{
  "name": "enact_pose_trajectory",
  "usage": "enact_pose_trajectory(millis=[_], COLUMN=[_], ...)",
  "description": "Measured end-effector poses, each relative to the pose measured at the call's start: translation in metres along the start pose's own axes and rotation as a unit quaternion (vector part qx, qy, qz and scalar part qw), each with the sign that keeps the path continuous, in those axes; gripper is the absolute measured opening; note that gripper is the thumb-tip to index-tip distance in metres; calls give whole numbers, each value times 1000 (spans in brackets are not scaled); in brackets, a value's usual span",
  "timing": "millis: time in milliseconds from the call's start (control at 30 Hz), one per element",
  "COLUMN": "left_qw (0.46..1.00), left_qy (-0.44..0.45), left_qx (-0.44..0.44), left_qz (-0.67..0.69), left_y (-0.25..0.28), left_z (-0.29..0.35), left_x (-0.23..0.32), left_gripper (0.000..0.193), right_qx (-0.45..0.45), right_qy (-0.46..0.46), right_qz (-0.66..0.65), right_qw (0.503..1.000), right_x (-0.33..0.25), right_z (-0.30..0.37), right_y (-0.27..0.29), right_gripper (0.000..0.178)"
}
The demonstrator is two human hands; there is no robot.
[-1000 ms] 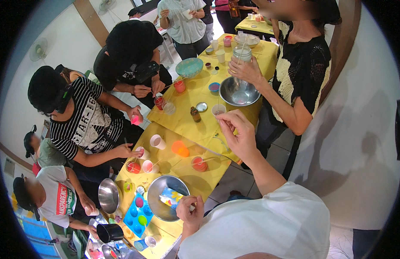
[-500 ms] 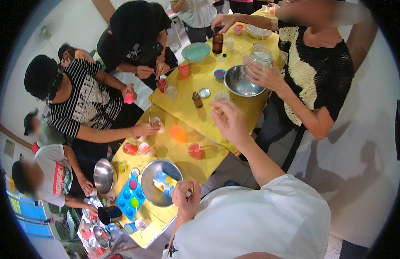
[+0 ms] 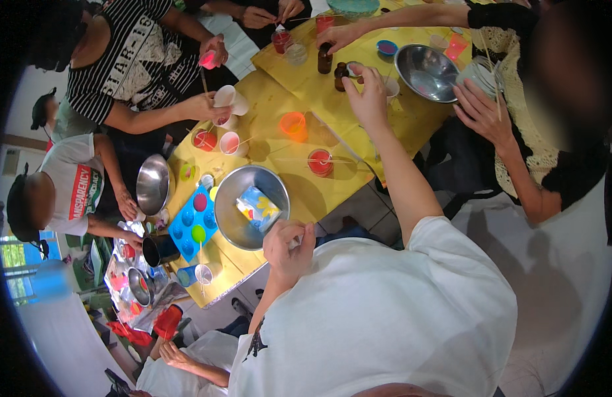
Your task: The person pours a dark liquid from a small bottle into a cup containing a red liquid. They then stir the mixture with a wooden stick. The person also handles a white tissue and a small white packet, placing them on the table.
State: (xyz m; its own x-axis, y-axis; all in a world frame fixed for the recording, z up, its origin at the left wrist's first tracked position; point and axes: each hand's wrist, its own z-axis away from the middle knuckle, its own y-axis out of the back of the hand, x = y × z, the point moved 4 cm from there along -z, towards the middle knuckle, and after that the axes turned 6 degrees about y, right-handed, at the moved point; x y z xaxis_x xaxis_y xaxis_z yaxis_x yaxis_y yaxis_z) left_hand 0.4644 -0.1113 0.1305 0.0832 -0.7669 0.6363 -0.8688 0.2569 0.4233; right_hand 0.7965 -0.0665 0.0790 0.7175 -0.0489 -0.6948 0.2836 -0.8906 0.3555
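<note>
Reaching across the yellow table cover: right hand half spread, nothing seen in its grip, fingertips just beside a brown bottle; contact cannot be told. A co-worker's hand is on a second brown bottle close by. Crowded spot; one bump could tip either. White cup beside the right hand, could be knocked by a knuckle. Left hand curled around a small white thing, near the steel bowl; a loosened grip could drop it in. Sticks across the red cup could snag if the right forearm dips.
</note>
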Motion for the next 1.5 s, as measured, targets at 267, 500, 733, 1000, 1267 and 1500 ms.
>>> enact_pose_trajectory(millis=[267, 500, 733, 1000, 1267, 1500], left_qw=[997, 990, 984, 987, 979, 977], left_qy=[58, 106, 144, 131, 164, 168], left_qx=[34, 48, 54, 38, 54, 78], left_qz=[-27, -75, -90, -80, -111, -108], left_y=[10, 18, 24, 18, 30, 38], left_z=[2, 7, 7, -10, 10, 17], left_x=[-27, -44, -51, -56, -53, -58], left_gripper=[26, 33, 29, 31, 26, 21], right_qx=[-90, -30, -91, -46, -156, -205], right_qy=[-82, -149, -285, -89, -55, -78], right_qz=[-23, 1, -52, 30, 284, 374], right_qw=[992, 988, 953, 995, 944, 901], right_x=[27, 73, 83, 51, 68, 88], right_z=[6, -3, -20, -51, -111, -125], right_y=[-90, -171, -172, -140, -168, -172], right_gripper=[37, 60, 66, 39, 36, 29])
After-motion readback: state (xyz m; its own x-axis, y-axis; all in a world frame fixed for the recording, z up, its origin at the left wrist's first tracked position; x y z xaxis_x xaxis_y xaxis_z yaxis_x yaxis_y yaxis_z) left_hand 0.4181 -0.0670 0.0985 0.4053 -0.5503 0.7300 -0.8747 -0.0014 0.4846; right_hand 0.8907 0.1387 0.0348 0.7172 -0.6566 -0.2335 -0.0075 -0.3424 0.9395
